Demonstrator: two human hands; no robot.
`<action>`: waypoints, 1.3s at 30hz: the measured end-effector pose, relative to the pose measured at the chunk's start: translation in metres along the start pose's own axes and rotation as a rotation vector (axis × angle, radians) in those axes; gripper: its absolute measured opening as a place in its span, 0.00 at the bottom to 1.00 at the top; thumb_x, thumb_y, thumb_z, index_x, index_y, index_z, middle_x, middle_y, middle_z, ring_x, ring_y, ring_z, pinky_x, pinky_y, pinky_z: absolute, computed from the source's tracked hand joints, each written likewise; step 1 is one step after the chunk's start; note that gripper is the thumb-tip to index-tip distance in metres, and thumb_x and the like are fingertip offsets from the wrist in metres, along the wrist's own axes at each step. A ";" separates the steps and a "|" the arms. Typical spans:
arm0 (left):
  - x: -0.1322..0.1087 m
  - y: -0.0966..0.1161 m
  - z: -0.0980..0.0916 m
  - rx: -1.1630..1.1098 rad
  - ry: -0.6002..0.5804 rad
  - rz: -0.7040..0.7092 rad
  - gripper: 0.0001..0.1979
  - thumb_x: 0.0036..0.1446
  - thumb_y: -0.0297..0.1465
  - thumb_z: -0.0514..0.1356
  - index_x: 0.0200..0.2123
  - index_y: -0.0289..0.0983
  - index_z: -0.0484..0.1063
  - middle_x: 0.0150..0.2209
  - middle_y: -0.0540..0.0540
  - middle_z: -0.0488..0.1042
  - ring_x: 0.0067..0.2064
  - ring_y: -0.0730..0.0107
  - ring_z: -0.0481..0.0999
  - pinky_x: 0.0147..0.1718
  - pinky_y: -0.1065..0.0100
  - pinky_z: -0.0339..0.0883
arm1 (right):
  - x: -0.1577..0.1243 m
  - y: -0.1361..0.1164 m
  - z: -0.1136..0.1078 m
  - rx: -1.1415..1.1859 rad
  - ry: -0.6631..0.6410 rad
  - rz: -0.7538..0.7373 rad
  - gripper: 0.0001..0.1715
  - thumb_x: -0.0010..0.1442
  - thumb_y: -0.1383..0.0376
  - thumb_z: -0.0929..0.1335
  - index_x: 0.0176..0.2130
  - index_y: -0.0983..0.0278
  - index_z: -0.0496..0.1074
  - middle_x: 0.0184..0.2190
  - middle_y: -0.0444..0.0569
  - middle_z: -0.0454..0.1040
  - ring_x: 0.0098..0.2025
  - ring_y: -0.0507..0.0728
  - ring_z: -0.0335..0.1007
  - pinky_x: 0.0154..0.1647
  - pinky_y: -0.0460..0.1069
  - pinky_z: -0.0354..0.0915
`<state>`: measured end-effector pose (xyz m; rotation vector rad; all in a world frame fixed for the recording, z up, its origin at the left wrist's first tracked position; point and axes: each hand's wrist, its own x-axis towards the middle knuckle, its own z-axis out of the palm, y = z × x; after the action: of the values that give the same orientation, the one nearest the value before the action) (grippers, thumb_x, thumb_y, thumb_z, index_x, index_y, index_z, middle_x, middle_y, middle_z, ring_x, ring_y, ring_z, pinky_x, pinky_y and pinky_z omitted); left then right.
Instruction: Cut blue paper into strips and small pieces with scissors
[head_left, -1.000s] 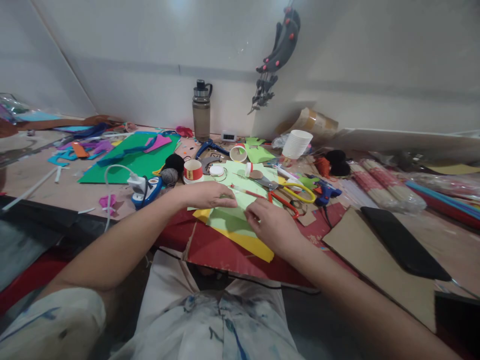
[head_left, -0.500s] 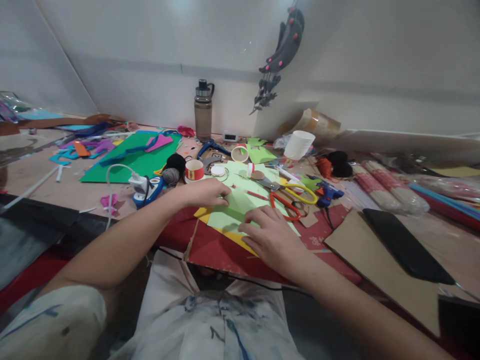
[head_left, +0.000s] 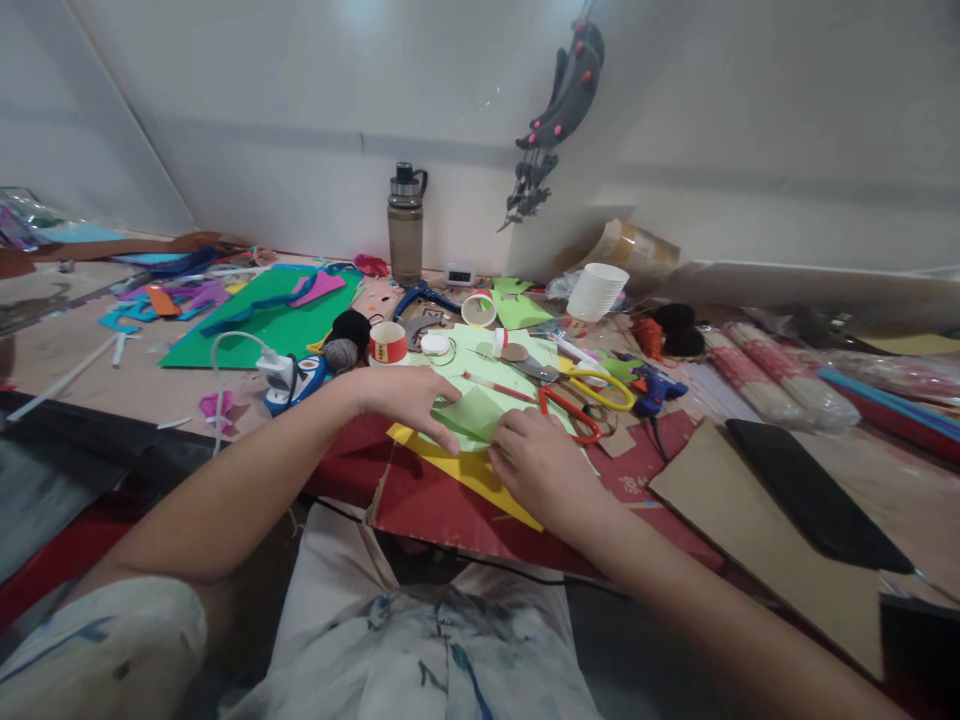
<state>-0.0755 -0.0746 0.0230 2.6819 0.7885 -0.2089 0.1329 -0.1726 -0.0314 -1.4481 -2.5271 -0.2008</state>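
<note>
My left hand [head_left: 412, 398] reaches over the left part of a light green sheet of paper [head_left: 474, 410], its thumb and fingers spread apart. At the sheet's right side my right hand [head_left: 538, 455] has its fingers curled together on the paper's edge. The near part of the green paper is bent up between the hands. Under it lies a yellow sheet [head_left: 487, 485] on a red board [head_left: 435, 510]. A red pencil [head_left: 499, 387] and scissors [head_left: 570, 388] with orange and yellow handles rest on the green paper just beyond my hands.
Paper cups [head_left: 388, 343], yarn balls [head_left: 350, 327] and a power strip [head_left: 296, 383] stand to the left. A water bottle [head_left: 406, 225] is at the wall. Rightward are a blue glue gun [head_left: 658, 388], a black phone [head_left: 817, 490] on cardboard [head_left: 697, 480], and stacked white cups [head_left: 596, 292].
The near edge of the green paper has moved up and away, baring more of the yellow sheet. My right hand has closed on the green paper; my left hand's fingers have spread.
</note>
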 end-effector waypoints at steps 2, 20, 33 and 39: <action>-0.001 0.001 0.001 0.046 0.004 0.010 0.19 0.47 0.42 0.63 0.39 0.35 0.71 0.36 0.44 0.76 0.34 0.67 0.71 0.29 0.71 0.56 | 0.004 0.006 -0.001 0.087 0.007 0.052 0.10 0.63 0.67 0.64 0.31 0.65 0.73 0.34 0.52 0.72 0.38 0.58 0.65 0.39 0.52 0.58; 0.008 0.003 0.000 0.092 0.129 -0.043 0.10 0.56 0.29 0.55 0.37 0.35 0.75 0.32 0.45 0.77 0.34 0.67 0.74 0.32 0.69 0.61 | -0.013 -0.039 -0.004 0.010 -0.210 0.179 0.25 0.61 0.51 0.66 0.50 0.64 0.73 0.45 0.56 0.73 0.48 0.64 0.66 0.44 0.57 0.64; 0.009 0.005 0.001 0.067 0.119 -0.052 0.11 0.55 0.29 0.55 0.37 0.36 0.76 0.32 0.44 0.77 0.33 0.67 0.73 0.31 0.69 0.60 | -0.008 -0.042 -0.008 0.098 -0.214 0.191 0.13 0.65 0.63 0.64 0.37 0.64 0.76 0.39 0.52 0.74 0.43 0.60 0.67 0.43 0.53 0.62; 0.007 0.004 0.000 0.037 0.104 -0.036 0.09 0.55 0.30 0.55 0.35 0.36 0.74 0.31 0.46 0.75 0.31 0.69 0.71 0.30 0.70 0.57 | -0.002 -0.039 -0.001 0.059 -0.174 0.144 0.16 0.64 0.70 0.61 0.31 0.65 0.76 0.33 0.53 0.75 0.37 0.57 0.68 0.37 0.50 0.60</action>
<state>-0.0674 -0.0748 0.0225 2.7338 0.8727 -0.0943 0.1004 -0.1944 -0.0317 -1.6817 -2.5221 0.0252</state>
